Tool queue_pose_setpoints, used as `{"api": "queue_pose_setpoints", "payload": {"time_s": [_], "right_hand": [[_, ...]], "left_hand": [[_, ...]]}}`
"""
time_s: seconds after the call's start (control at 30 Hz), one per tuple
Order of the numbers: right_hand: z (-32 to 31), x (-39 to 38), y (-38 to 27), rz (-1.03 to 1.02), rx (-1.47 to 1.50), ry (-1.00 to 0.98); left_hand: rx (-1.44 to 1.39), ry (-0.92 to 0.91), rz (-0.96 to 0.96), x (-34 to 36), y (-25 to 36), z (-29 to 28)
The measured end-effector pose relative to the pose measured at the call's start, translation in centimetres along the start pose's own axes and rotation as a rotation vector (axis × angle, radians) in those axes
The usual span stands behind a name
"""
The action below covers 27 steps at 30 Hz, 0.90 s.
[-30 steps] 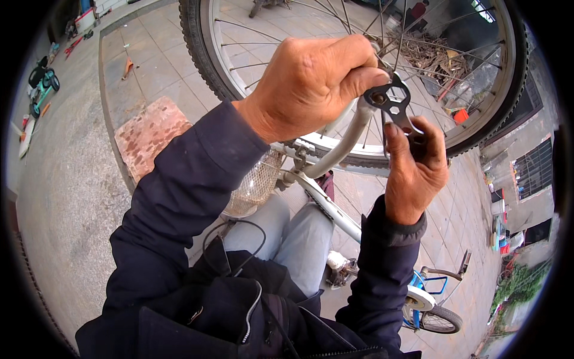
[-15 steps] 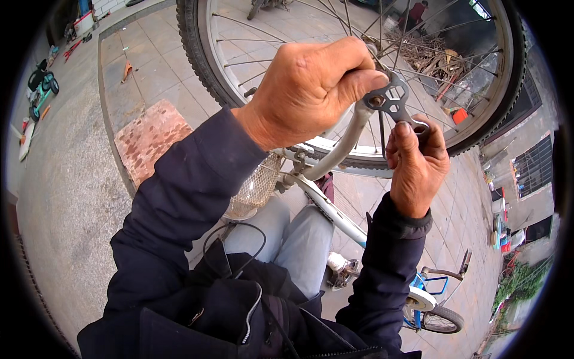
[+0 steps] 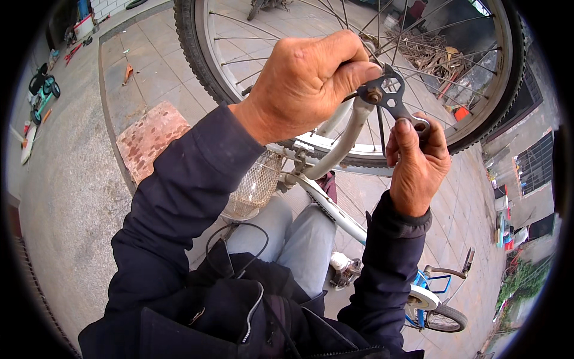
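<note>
No lettering, numbers or signs can be read on anything in view

- Head view: the left one of two wide fisheye cameras worn side by side on the person's head; upright, not mirrored.
- Direction: downward and forward, past the jacket (image 3: pixel 239 317) and knees (image 3: pixel 308 239) to the paved floor (image 3: pixel 149 66).
- Range: near to the left hand (image 3: pixel 308 84) and right hand (image 3: pixel 417 164); the barred window (image 3: pixel 534 164) far off.
- Field: round, black at the corners, straight edges bent toward the rim.
</note>
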State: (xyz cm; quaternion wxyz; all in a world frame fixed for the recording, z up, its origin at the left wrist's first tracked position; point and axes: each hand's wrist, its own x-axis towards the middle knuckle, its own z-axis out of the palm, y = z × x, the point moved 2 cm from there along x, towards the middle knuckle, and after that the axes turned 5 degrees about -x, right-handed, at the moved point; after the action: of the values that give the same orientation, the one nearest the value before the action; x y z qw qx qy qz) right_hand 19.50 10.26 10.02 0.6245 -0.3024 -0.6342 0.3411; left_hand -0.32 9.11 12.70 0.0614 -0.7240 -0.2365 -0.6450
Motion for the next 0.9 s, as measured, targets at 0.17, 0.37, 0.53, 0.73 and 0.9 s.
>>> {"api": "queue_pose_setpoints", "payload": {"time_s": [0.17, 0.37, 0.53, 0.73, 0.9], "right_hand": [[-0.2, 0.1, 0.1, 0.004, -0.002, 0.016], [-0.2, 0.3, -0.2, -0.002, 0.083, 0.040], [-0.3, 0.1, 0.0, -0.014, 0.142, 0.070], [-0.1, 0.4, -0.2, -0.021, 0.182, 0.075], [-0.3, 0.6, -0.5, -0.061, 0.181, 0.081]], "left_hand": [[-0.042, 0.005, -0.013, 0.0, -0.2, 0.2], [-0.105, -0.007, -0.086, -0.7, -0.2, 0.2], [-0.148, -0.008, -0.116, -0.9, -0.3, 0.4], [-0.182, 0.013, -0.158, -1.2, -0.7, 0.6], [-0.141, 0.004, -0.142, -1.3, -0.6, 0.4]]}}
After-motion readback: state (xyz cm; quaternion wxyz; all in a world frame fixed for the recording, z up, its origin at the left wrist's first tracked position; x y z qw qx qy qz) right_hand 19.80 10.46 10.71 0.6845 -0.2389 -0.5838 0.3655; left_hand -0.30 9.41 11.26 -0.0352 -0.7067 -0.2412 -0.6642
